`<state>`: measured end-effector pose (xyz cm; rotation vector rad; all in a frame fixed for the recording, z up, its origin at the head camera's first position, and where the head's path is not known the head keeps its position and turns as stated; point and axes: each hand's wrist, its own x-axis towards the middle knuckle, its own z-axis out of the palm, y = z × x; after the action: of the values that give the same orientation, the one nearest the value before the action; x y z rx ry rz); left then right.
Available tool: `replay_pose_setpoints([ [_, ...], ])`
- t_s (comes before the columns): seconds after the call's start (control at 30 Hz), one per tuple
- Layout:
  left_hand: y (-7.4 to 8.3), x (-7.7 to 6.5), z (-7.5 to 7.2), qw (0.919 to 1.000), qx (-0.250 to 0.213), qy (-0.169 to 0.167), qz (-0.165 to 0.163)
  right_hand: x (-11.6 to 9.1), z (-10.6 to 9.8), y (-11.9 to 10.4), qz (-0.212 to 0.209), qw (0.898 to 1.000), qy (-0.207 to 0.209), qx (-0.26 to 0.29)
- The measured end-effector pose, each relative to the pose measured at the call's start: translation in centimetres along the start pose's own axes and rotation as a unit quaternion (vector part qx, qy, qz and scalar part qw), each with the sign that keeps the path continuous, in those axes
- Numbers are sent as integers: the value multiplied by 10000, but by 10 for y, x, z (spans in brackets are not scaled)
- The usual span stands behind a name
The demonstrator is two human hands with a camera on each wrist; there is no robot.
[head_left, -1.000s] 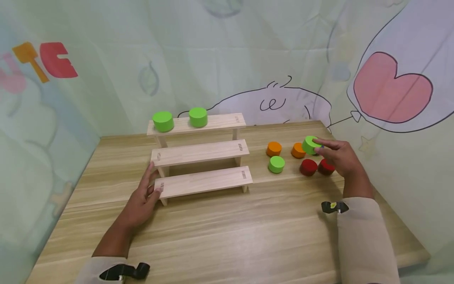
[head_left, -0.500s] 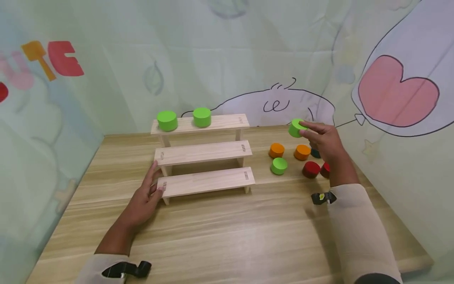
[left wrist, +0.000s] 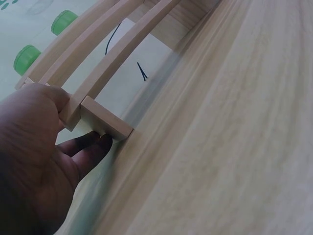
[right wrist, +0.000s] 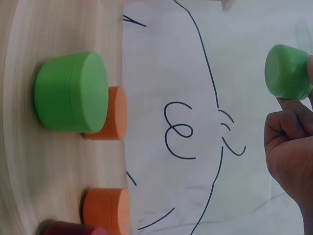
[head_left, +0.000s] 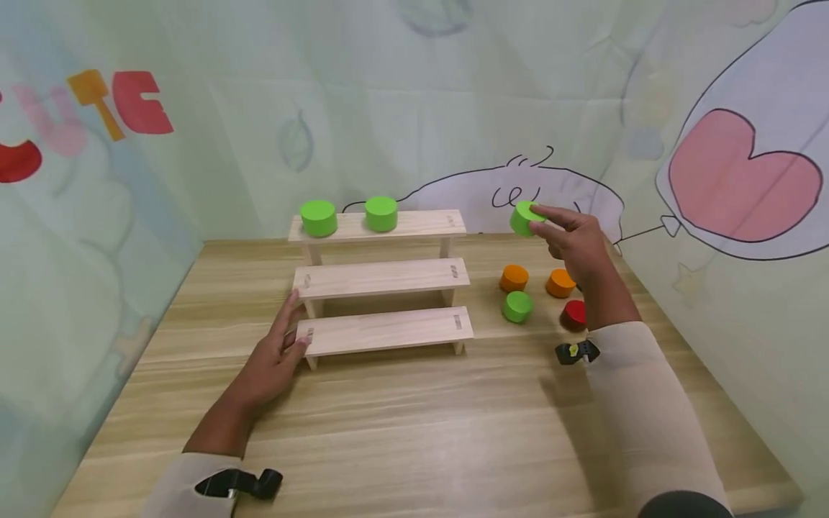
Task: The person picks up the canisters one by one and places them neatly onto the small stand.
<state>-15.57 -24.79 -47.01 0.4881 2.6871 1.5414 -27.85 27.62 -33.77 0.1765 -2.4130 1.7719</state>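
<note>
My right hand (head_left: 576, 243) pinches a green cylinder (head_left: 526, 218) between thumb and fingers, raised above the back right of the table. In the right wrist view this held cylinder (right wrist: 287, 72) has rounded edges. A three-tier wooden rack (head_left: 385, 331) stands left of centre. My left hand (head_left: 275, 360) holds its left end, thumb at the lowest shelf's corner. In the left wrist view the left hand's fingertips (left wrist: 103, 142) touch the rack's end leg (left wrist: 106, 117). Two green cylinders sit on the top shelf, one at the left end (head_left: 319, 219), another near the middle (head_left: 381, 214).
Right of the rack, a green cylinder (head_left: 518, 306) stands on the table (head_left: 414, 424) before an orange cylinder (head_left: 514, 278). Another orange one (head_left: 560, 283) and a red one (head_left: 573, 315) lie near my right forearm, which hides what is behind it. A printed curtain (head_left: 363, 129) backs the table.
My right hand has lifted the green cylinder from among the others and carried it up and left. The left hand stays at the rack's end. The head view has turned slightly.
</note>
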Motion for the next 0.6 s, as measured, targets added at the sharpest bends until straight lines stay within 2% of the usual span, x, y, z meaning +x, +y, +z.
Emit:
replay_pose_setpoints([
  [0.37,0,1,1,10000,-80,-26,20,11,20,-12,-420,9973,-289,533],
  [0.6,-1,0,1,9999,-112,-15,41,19,34,-17,-588,9961,-348,557],
])
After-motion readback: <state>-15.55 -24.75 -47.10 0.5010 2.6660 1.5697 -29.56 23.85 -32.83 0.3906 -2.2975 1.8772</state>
